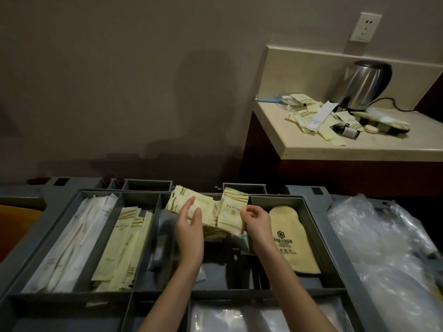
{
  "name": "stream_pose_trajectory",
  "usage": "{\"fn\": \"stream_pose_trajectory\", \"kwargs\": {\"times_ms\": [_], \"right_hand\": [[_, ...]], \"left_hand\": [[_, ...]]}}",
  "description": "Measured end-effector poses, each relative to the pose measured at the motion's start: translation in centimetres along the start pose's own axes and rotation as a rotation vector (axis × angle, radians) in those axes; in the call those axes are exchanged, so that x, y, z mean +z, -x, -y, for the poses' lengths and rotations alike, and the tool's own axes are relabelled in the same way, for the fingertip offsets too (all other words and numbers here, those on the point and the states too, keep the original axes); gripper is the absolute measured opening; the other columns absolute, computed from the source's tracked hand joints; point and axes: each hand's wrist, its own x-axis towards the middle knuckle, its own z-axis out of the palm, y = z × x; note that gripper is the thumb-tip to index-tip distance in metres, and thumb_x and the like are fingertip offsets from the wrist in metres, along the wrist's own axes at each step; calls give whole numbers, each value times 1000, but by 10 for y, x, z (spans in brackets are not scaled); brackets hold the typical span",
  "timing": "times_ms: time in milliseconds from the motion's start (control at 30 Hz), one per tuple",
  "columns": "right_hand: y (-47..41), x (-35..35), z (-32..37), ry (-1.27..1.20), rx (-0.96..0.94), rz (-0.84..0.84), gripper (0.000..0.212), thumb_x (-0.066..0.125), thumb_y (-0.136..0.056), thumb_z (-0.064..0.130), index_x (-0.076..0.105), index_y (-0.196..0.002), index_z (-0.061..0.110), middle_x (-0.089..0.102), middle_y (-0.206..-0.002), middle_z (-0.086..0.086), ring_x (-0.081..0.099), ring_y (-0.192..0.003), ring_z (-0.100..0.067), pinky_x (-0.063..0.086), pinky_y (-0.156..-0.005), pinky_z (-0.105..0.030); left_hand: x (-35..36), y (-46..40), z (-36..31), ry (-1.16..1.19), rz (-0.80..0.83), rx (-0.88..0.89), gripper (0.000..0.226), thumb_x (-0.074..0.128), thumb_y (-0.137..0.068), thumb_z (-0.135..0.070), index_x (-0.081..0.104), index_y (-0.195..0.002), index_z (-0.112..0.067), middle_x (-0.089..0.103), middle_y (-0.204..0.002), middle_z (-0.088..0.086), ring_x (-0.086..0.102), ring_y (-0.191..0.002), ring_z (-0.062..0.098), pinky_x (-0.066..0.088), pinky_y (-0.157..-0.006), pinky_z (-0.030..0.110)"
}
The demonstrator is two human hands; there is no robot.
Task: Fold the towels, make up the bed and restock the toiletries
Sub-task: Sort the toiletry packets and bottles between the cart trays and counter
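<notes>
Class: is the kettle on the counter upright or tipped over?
Upright: the kettle stands on its base on the counter, its lid on top.

Pale yellow square sachets (217, 212), brown-striped at top, fanned upright above tray centre compartment; long yellow packets (124, 248) lying flat at 9 o'clock.

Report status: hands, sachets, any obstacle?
Left hand and right hand both hold small pale yellow paper sachets above grey plastic cart tray. No obstacle visible.

One kettle (362, 86), one wall socket (365, 27), one tan mitt (291, 238) and two hands are seen; the packets (230, 212) cannot be counted
</notes>
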Motion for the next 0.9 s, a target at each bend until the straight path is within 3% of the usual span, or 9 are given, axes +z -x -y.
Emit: {"fn": "stream_pose_trajectory", "kwargs": {"times_ms": [100,200,300,433,533,600,700,800,900], "right_hand": [[-5,4,-5,87,-24,-41,23,56,-93,14,56,-116,13,62,-100,-2,63,-87,-11,54,-68,-24],[-11,14,-11,160,-30,-37,21,56,-92,14,57,-113,15,63,-97,0,62,-84,-10,53,-67,-23],[-18,31,-16,202,14,48,25,59,-90,14,59,-116,12,65,-108,-6,64,-94,-15,57,-82,-35],[-28,45,-20,247,42,78,25,60,-90,15,59,-116,11,63,-97,1,62,-85,-8,55,-73,-26],[-30,50,-23,282,31,62,25,61,-90,15,58,-115,12,58,-87,7,57,-76,-3,47,-61,-17],[-29,52,-26,320,-1,50,26,61,-90,15,55,-115,13,60,-94,4,56,-78,-5,45,-60,-16],[-28,56,-27,443,-77,59,29,61,-90,18,53,-118,15,59,-111,-1,56,-84,-6,48,-67,-18],[-29,55,-22,574,-150,62,39,61,-90,21,51,-126,12,46,-125,-2,52,-96,-10,45,-78,-20],[-33,50,-19,557,-174,76,45,62,-89,22,47,-131,13,47,-127,-4,54,-105,-14,47,-83,-23]], "left_hand": [[-15,-8,-12,-70,-63,68,35,49,-96,-9,56,-126,-27,50,-125,-9,52,-101,-2,45,-79,15],[-25,-17,-17,-170,-26,91,35,50,-95,-7,58,-125,-24,48,-130,-8,41,-116,2,37,-85,11],[-30,-21,-17,-204,40,74,34,52,-94,-4,60,-121,-23,51,-131,-3,47,-110,2,41,-68,4],[-38,-23,-15,-181,56,66,41,55,-91,0,54,-125,-23,52,-132,2,52,-112,10,42,-68,8],[-44,-26,-14,-137,50,48,64,58,-87,6,35,-139,-22,49,-131,5,53,-105,11,47,-62,9],[-48,-28,-13,-119,46,-4,77,60,-86,6,21,-145,-25,51,-130,9,55,-103,13,47,-60,11],[-51,-30,-10,-108,46,-65,87,63,-85,3,10,-147,-27,54,-129,14,57,-95,13,45,-61,16],[-51,-31,-9,-159,59,-82,83,64,-85,-1,16,-149,-21,50,-134,11,52,-95,10,44,-63,16],[-51,-30,-8,-198,78,-69,81,66,-84,-2,20,-149,-19,45,-140,8,47,-103,8,41,-62,12]]}}
